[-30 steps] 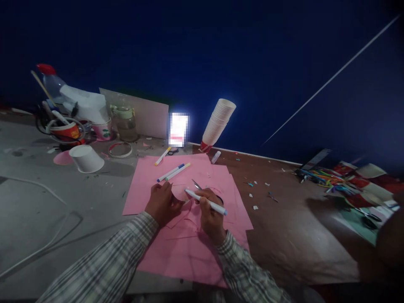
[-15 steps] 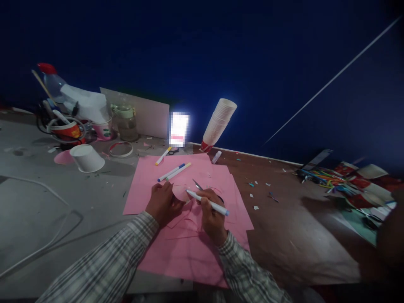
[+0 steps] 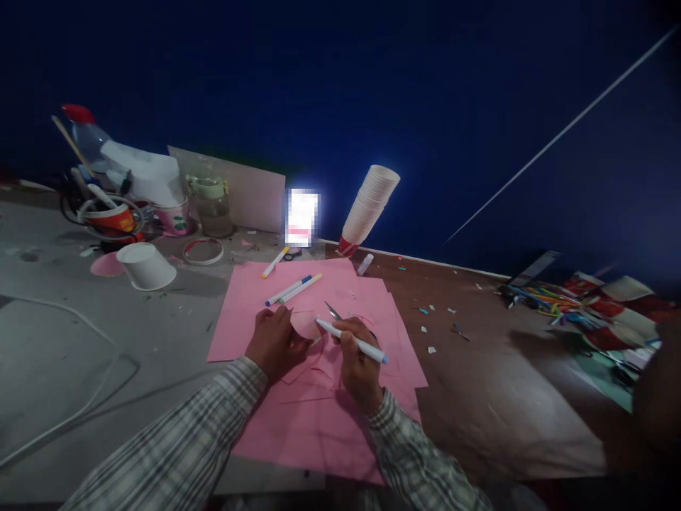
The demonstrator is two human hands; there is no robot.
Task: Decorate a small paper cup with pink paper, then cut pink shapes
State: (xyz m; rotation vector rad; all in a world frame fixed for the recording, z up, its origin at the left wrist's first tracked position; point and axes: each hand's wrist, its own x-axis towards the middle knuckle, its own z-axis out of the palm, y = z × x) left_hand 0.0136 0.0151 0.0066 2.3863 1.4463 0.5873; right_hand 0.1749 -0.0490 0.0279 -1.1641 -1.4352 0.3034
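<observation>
My right hand [image 3: 357,362] is closed around a white marker [image 3: 369,350] with a light blue end. The marker's tip meets or nearly meets the edge of a small curved pink paper piece [image 3: 304,325]. My left hand [image 3: 275,342] pinches that piece from the left, thumb and fingers together. Beneath both hands lie overlapping sheets of pink paper [image 3: 313,433], with thin paper offcuts on them. A pair of scissors [image 3: 333,311] lies partly hidden under my right hand. Beyond my hands, two capped markers [image 3: 294,289] rest side by side, with a yellow-capped marker [image 3: 275,262] farther back.
A tilted stack of paper cups [image 3: 368,209] leans by the blue wall. On the left are a white tub [image 3: 146,267], a glass jar [image 3: 211,207], a cup of tools [image 3: 111,220] and a white cable [image 3: 106,341]. Coloured strips [image 3: 543,301] and cups lie far right.
The marker's tip has shifted very slightly to the right along the pink piece. Both hands otherwise keep almost the same place and grip.
</observation>
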